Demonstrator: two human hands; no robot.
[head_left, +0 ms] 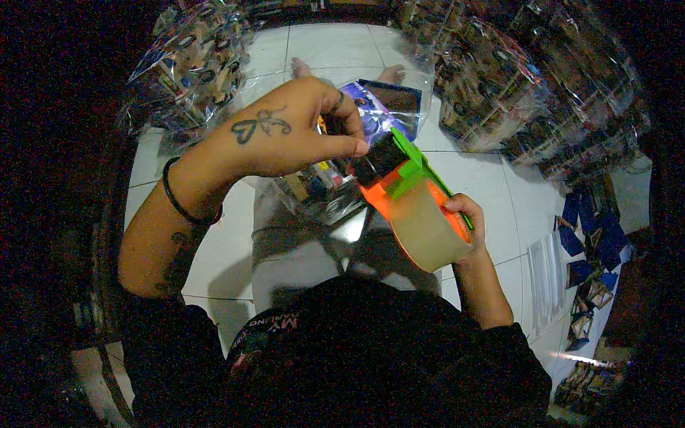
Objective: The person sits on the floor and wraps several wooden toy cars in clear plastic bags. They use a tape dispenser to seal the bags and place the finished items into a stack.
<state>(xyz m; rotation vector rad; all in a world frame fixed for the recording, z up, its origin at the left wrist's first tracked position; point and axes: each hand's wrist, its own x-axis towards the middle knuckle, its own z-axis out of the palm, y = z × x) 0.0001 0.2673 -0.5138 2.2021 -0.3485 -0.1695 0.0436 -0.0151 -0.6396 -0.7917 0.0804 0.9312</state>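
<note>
My right hand (467,217) grips an orange and green tape dispenser (407,182) that carries a roll of brown packing tape (427,230). My left hand (289,132), tattooed on its back and with a dark band at the wrist, pinches the black front end of the dispenser (377,160) between thumb and fingers. Beneath both hands, on my lap, lies a clear plastic packet (321,192) with small items inside. A blue printed card (389,107) lies on the floor beyond it, near my bare feet (391,73).
White tiled floor (492,192) surrounds me. Heaps of clear-wrapped packaged goods are piled at the upper left (193,64) and upper right (514,85). Blue cards and clear sleeves (585,250) lie scattered at the right.
</note>
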